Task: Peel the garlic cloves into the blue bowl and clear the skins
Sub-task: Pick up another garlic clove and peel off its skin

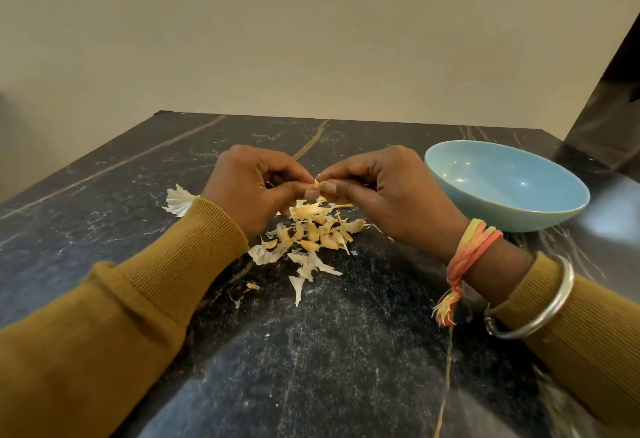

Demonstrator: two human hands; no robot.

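Marble table (311, 351): L hand (249, 188) + R hand (388, 195) pinch clove (318, 184) above skins (311, 230); blue bowl (485, 209) just right.

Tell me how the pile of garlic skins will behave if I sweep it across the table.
The skins look paper-thin and curled, so probably very light and floppy; they would likely scatter rather than slide as one. Several stray flakes lie apart on the table, so a slow, flat push seems safest.

We wear ribbed mustard-brown sleeves (156, 282), cuffed above our left hand (249, 185) and right hand (391, 195). The right wrist carries a knotted orange-pink-yellow thread band (471, 243) with a frayed tassel, and what looks like a silver bangle (550, 311).
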